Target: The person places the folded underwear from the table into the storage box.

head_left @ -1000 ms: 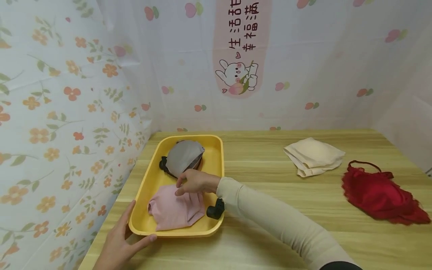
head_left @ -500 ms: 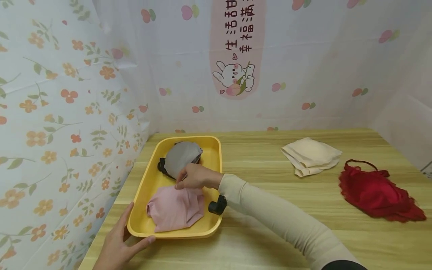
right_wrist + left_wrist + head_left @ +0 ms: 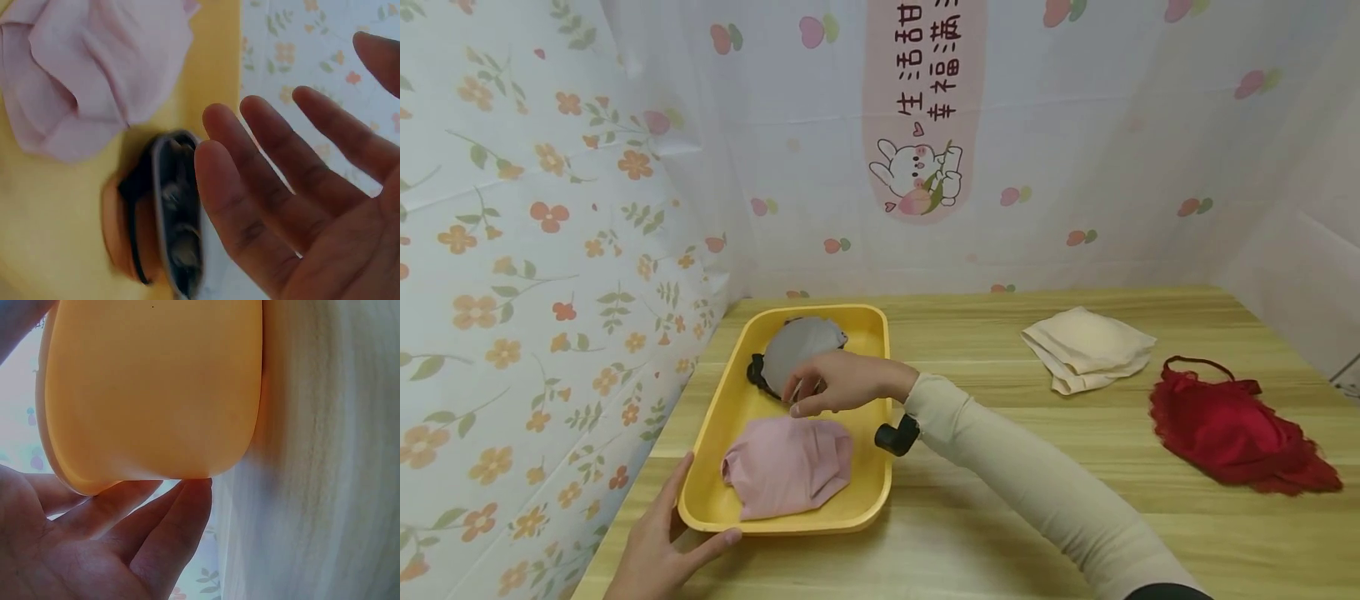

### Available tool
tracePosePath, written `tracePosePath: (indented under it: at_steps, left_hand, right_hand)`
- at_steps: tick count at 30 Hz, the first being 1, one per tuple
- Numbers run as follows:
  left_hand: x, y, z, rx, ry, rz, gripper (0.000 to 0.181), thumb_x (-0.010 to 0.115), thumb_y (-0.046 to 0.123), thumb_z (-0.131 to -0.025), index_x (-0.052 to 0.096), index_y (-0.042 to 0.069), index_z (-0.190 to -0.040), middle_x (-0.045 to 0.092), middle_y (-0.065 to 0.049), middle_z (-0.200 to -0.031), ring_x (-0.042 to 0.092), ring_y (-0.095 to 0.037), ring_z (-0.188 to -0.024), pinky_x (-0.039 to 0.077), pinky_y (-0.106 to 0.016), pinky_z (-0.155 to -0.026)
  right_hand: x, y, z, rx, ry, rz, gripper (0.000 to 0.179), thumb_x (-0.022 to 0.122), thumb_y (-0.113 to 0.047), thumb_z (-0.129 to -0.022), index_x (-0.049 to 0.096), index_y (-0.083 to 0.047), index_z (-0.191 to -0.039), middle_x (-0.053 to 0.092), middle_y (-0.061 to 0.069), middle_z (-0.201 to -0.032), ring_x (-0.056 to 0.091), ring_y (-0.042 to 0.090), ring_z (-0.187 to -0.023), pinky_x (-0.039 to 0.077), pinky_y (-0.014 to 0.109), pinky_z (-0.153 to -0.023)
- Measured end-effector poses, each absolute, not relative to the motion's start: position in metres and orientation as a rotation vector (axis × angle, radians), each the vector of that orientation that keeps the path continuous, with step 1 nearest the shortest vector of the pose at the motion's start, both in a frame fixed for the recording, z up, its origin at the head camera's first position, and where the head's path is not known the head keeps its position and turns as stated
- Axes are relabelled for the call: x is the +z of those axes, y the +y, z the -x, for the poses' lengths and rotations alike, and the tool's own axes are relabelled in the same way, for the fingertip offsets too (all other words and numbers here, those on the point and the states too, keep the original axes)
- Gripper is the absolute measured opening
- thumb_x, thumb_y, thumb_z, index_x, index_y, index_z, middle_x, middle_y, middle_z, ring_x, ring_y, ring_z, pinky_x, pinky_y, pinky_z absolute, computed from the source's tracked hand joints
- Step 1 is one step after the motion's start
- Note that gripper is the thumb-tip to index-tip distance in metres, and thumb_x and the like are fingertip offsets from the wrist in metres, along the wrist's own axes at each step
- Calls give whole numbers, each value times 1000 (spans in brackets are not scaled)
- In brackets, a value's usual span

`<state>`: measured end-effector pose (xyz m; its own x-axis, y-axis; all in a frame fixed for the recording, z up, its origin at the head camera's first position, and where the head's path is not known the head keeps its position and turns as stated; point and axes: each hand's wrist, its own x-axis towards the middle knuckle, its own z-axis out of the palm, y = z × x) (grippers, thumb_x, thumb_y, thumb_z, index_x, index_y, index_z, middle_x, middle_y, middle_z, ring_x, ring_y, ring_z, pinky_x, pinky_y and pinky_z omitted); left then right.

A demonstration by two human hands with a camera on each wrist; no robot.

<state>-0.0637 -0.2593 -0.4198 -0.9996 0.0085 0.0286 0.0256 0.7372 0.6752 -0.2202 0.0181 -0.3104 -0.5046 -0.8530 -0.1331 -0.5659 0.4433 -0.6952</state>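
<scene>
A yellow plastic tray (image 3: 880, 492) stands on the left of the table. My left hand (image 3: 651, 533) spans its near left corner, thumb along the front wall and fingers against the left side. In the left wrist view, fairly straight fingertips (image 3: 197, 494) touch the tray wall. Over the tray hovers my right hand (image 3: 842, 383), fingers loosely bent with nothing between them. It partly covers a folded grey bra (image 3: 793, 346) with black straps at the tray's far end. A pink folded garment (image 3: 786, 467) lies in the near end, below the right hand and apart from it.
A cream folded garment (image 3: 1090, 346) and a red lace bra (image 3: 1232, 429) lie on the right of the wood-grain table (image 3: 985, 350). Floral-printed sheets (image 3: 550, 250) hang at the left and back. A black wrist-camera mount (image 3: 897, 436) sits under the right wrist.
My right hand has lifted a little off the pink garment and moved slightly toward the grey bra, its fingers loosening. The left hand stays on the tray corner.
</scene>
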Motion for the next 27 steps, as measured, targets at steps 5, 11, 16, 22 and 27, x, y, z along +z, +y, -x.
tracePosePath:
  at_steps: [5, 11, 16, 22, 27]
  left_hand:
    - [-421, -260, 63, -1118, -2906, 16, 116, 88, 35, -77, 14, 10, -162, 32, -29, -159, 54, -39, -128, 52, -10, -85]
    - [-422, -260, 64, -1112, -2901, 14, 116, 89, 35, -76, 15, 10, -162, 34, -29, -158, 55, -38, -127, 53, -11, -86]
    - [-422, -259, 64, -1115, -2894, 14, 116, 89, 34, -76, 15, 10, -162, 34, -29, -158, 55, -37, -126, 53, -11, -86]
    - [-422, -259, 64, -1122, -2892, 9, 117, 89, 34, -75, 15, 11, -162, 34, -29, -158, 57, -33, -125, 53, -10, -86]
    - [-423, -259, 63, -1124, -2896, 2, 117, 89, 34, -75, 14, 13, -163, 35, -28, -157, 57, -31, -125, 53, -10, -86]
  right_hand:
    - [-307, 24, 221, -1018, 2206, 1246, 29, 63, -17, -99, 65, -6, -125, 73, 11, -112, 72, 12, -98, 58, 22, -90]
    - [-309, 35, 219, -1442, 2263, 1231, 19, 63, -13, -99, 70, -5, -115, 73, 12, -99, 69, 9, -76, 62, 28, -70]
    - [-308, 49, 222, -1678, 2430, 1195, 10, 64, -12, -97, 73, -7, -99, 71, 8, -83, 66, 13, -68, 56, 27, -61]
    - [-303, 76, 232, -1883, 2492, 1090, 11, 63, -8, -97, 72, -3, -92, 66, 11, -77, 63, 15, -64, 54, 26, -58]
    - [-305, 97, 239, -1972, 2505, 1013, 12, 63, -7, -98, 70, 0, -92, 66, 13, -77, 63, 17, -62, 55, 25, -58]
